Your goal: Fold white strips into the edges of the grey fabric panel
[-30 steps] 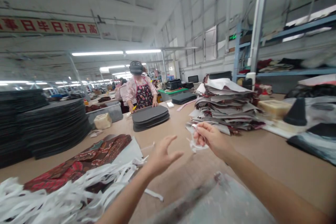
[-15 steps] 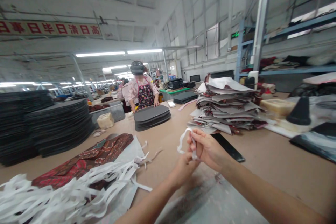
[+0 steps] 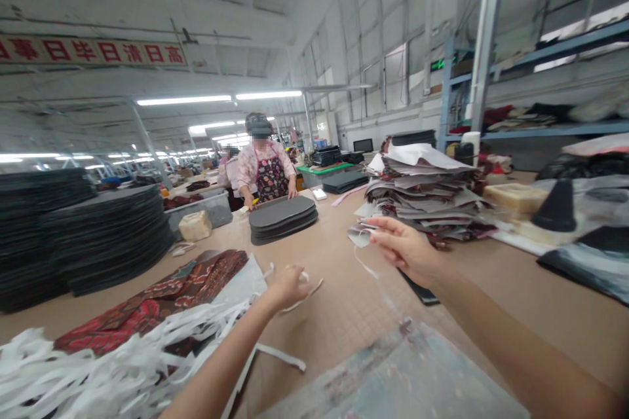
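My left hand (image 3: 289, 286) is closed on one end of a thin white strip (image 3: 366, 266) above the brown table (image 3: 339, 301). My right hand (image 3: 405, 249) pinches the strip's other end, higher and to the right, near a tall stack of patterned fabric pieces (image 3: 422, 193). The strip hangs slack between the two hands. Below my left arm lies a heap of white strips (image 3: 122, 366) over a red patterned fabric piece (image 3: 162, 298). A grey blurred sheet (image 3: 393, 380) lies at the near edge under my right arm.
A person in a floral apron (image 3: 263, 170) stands across the table, hands on a stack of grey oval pads (image 3: 281, 217). Tall stacks of dark pads (image 3: 93, 236) fill the left. A dark flat bar (image 3: 417, 288) lies near the fabric stack. Blue shelving (image 3: 531, 78) stands on the right.
My hands met around the strip half a second ago and have now drawn apart, the left moving down-left and the right up-right, stretching the strip out between them.
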A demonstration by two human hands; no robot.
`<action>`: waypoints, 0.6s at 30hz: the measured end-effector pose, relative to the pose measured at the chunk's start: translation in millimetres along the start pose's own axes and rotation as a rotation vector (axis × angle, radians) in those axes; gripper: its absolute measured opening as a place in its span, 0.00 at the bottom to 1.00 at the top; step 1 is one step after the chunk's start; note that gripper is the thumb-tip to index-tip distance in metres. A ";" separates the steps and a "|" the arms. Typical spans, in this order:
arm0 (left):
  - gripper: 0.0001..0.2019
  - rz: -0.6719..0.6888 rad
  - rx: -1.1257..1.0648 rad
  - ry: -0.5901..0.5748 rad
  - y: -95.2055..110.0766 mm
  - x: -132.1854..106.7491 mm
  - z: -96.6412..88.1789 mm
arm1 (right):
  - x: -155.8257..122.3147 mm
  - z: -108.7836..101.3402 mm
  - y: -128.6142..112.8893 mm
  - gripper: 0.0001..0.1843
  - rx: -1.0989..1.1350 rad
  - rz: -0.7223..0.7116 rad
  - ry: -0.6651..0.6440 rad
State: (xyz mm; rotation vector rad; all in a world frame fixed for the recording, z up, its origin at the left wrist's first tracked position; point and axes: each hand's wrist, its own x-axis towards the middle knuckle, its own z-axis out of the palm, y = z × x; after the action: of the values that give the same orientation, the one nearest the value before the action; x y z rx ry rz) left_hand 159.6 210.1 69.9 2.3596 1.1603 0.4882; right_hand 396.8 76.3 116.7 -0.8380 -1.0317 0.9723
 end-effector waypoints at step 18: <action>0.17 -0.156 -0.723 -0.207 16.7 -154.3 -31.2 | -49.0 16.9 15.4 0.18 -1.185 -0.033 -0.463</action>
State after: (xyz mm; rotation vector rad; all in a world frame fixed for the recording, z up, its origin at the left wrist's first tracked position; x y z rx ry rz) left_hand 65.1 84.4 88.0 1.6411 0.8682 0.4901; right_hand 367.1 37.9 93.0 -1.5687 -2.0773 0.4486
